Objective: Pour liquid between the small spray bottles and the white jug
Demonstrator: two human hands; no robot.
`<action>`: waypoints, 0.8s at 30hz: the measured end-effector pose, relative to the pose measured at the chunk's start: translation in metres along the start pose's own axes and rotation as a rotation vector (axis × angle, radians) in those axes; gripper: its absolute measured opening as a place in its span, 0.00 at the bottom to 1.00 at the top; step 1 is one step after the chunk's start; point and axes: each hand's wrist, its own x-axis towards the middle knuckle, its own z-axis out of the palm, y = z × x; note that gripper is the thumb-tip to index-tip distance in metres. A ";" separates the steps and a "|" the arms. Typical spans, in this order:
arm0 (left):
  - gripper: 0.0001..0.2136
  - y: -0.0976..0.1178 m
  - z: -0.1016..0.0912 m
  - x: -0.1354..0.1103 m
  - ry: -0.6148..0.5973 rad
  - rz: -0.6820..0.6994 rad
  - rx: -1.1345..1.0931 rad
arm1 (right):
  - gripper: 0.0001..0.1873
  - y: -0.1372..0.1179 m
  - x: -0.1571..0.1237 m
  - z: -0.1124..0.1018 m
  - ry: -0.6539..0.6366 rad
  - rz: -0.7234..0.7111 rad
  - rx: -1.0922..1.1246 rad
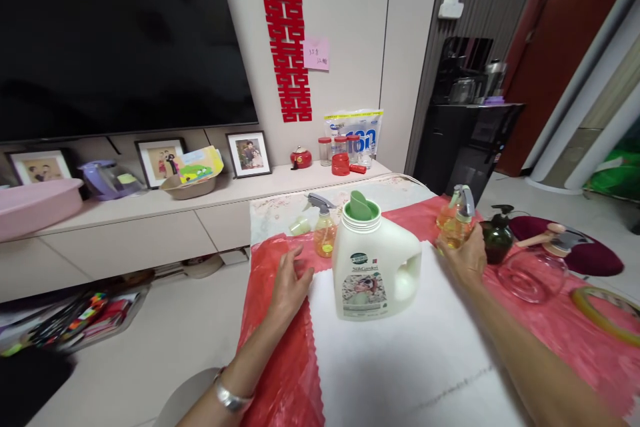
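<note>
A white detergent jug (365, 273) stands upright on the white sheet, with no cap on and a green spout in its open neck. To its left, my left hand (290, 283) hovers over the red plastic, fingers apart and holding nothing. A yellowish spray bottle (325, 237) with a grey trigger head is just beyond that hand. My right hand (467, 257) is wrapped round another amber spray bottle (454, 232) to the right of the jug. Part of a similar bottle shows behind it. A dark green pump bottle (497, 238) is beside my right hand.
Red plastic (280, 360) covers the table under a white sheet (390, 373). At right are a clear pink-tinted glass vessel (533, 277) and a roll of yellow tape (607, 313). A small translucent cup (300, 225) lies behind. Red-lidded jars (341, 147) stand on the cabinet.
</note>
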 end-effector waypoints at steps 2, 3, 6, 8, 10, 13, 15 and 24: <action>0.23 0.007 -0.010 -0.011 -0.007 0.021 0.013 | 0.56 -0.010 -0.003 -0.008 0.006 -0.004 0.020; 0.22 0.011 -0.014 -0.016 -0.012 0.037 0.018 | 0.56 -0.016 -0.005 -0.014 0.001 -0.014 0.035; 0.20 0.029 -0.024 -0.036 -0.001 0.066 -0.009 | 0.55 -0.035 -0.014 -0.039 -0.049 -0.046 0.096; 0.18 0.045 -0.028 -0.051 -0.025 0.071 -0.051 | 0.57 -0.046 -0.025 -0.061 -0.094 -0.064 0.148; 0.15 0.066 -0.028 -0.068 -0.077 0.102 -0.103 | 0.59 -0.054 -0.041 -0.086 -0.142 -0.086 0.197; 0.10 0.102 -0.021 -0.096 -0.190 0.108 -0.238 | 0.56 -0.066 -0.078 -0.120 -0.328 -0.108 0.322; 0.09 0.124 -0.011 -0.114 -0.302 0.105 -0.314 | 0.53 -0.074 -0.109 -0.139 -0.520 -0.078 0.459; 0.22 0.163 0.011 -0.156 -0.902 -0.005 -0.687 | 0.54 -0.098 -0.215 -0.173 -1.041 0.178 0.761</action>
